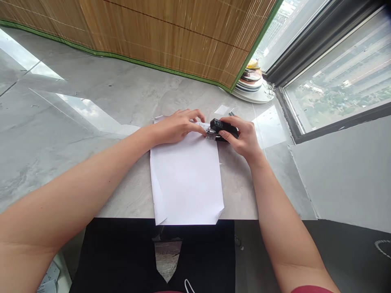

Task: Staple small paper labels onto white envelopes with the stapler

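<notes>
White sheets of paper (189, 179) lie on the grey tabletop, their lower end past its front edge and the bottom corners curled. My left hand (179, 127) rests on their upper part, fingers bent, with thumb and fingertips apart near the top right corner. In my right hand (244, 136) is a black stapler (224, 127), thumb low on its near side and fingers over its back end. Its metal front points left at that corner, close to my left thumb. Whether paper sits between the stapler's jaws I cannot make out.
A bamboo blind (152, 32) with green edging stands along the back. Stacked plates (252, 83) sit by the window (342, 69) at the back right. Behind the stapler lies a small white piece (222, 109). Loose staples (35, 106) dot the tabletop (128, 97) on the left.
</notes>
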Demonstrator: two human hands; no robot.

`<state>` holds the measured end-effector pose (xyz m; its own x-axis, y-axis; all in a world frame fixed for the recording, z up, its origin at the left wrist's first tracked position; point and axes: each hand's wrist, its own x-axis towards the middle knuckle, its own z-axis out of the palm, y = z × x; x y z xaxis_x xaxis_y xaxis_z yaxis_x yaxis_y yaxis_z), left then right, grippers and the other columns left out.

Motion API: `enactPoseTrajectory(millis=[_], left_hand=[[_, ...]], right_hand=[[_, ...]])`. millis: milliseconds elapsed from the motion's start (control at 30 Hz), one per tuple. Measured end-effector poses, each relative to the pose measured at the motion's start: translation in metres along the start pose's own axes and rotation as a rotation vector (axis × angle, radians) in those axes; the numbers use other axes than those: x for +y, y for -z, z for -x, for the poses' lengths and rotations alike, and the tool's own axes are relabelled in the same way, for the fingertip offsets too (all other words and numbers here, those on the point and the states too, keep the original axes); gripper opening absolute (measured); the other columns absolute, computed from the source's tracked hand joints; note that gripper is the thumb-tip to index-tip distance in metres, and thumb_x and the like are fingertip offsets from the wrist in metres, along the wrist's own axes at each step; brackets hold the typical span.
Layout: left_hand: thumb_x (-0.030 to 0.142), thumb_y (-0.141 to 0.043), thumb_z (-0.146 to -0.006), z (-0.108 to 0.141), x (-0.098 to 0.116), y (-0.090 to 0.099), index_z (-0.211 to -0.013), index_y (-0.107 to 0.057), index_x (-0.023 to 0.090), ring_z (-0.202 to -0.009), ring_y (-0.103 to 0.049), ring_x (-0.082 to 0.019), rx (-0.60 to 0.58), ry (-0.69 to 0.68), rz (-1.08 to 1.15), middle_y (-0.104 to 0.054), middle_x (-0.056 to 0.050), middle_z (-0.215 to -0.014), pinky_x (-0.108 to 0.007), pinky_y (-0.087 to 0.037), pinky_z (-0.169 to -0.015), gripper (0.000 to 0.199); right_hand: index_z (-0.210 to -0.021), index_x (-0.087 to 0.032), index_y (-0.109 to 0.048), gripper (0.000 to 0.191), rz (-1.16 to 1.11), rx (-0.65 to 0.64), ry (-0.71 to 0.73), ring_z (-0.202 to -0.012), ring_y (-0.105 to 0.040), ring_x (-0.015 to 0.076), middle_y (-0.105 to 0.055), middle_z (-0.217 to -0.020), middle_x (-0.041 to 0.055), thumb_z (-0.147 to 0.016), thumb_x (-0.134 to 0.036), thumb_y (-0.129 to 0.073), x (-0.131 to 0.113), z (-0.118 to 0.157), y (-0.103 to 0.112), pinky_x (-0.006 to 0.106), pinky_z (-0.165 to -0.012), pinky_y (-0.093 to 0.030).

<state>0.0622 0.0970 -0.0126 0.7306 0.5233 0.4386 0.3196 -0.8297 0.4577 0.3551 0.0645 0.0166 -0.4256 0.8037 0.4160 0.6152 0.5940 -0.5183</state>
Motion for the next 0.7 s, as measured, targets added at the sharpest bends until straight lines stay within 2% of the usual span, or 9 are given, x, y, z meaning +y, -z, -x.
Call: enactPoseTrajectory(millis=[200, 367, 533, 700], left_hand=[[0.017, -0.064, -0.102, 0.0002, 0.0022, 0.0007, -0.112, -0.085, 0.032, -0.12, -0.069, -0.025, -0.004, 0.006, -0.014, -0.069, -0.009, -0.138, -0.05, -0.05, -0.114, 0.028], [0.015, -0.059, -0.103, 0.0002, 0.0055, 0.0039, -0.114, -0.083, 0.032, -0.125, -0.067, -0.026, -0.056, 0.012, -0.042, -0.067, -0.008, -0.144, -0.05, -0.049, -0.114, 0.031], [0.018, -0.061, -0.102, -0.0005, 0.0069, 0.0035, -0.118, -0.081, 0.033, -0.129, -0.065, -0.027, -0.06, 0.032, -0.054, -0.067, -0.008, -0.144, -0.05, -0.05, -0.114, 0.029], [0.016, -0.066, -0.098, -0.0011, 0.0071, 0.002, -0.112, -0.081, 0.028, -0.114, -0.069, -0.026, -0.011, 0.069, -0.052, -0.066, -0.011, -0.14, -0.049, -0.051, -0.112, 0.024]], right_hand=[[-0.112, -0.025, -0.078, 0.025, -0.012, -0.001, -0.014, -0.089, -0.064, 0.0289, -0.075, -0.096, 0.0074, -0.093, -0.039, -0.069, -0.0005, -0.0006, 0.0, 0.046, -0.083, -0.055], [-0.112, -0.025, -0.078, 0.026, -0.011, 0.009, -0.013, -0.089, -0.065, 0.029, -0.076, -0.097, 0.0072, -0.093, -0.04, -0.069, -0.0007, -0.0007, -0.0005, 0.047, -0.085, -0.055], [-0.112, -0.026, -0.079, 0.026, 0.007, 0.0, -0.012, -0.089, -0.065, 0.0293, -0.076, -0.096, 0.007, -0.093, -0.04, -0.068, -0.0016, -0.001, 0.0003, 0.047, -0.085, -0.055], [-0.113, -0.026, -0.079, 0.027, 0.025, -0.035, 0.006, -0.087, -0.065, 0.0292, -0.077, -0.094, 0.0066, -0.093, -0.04, -0.068, -0.0068, -0.0004, 0.003, 0.048, -0.085, -0.055]])
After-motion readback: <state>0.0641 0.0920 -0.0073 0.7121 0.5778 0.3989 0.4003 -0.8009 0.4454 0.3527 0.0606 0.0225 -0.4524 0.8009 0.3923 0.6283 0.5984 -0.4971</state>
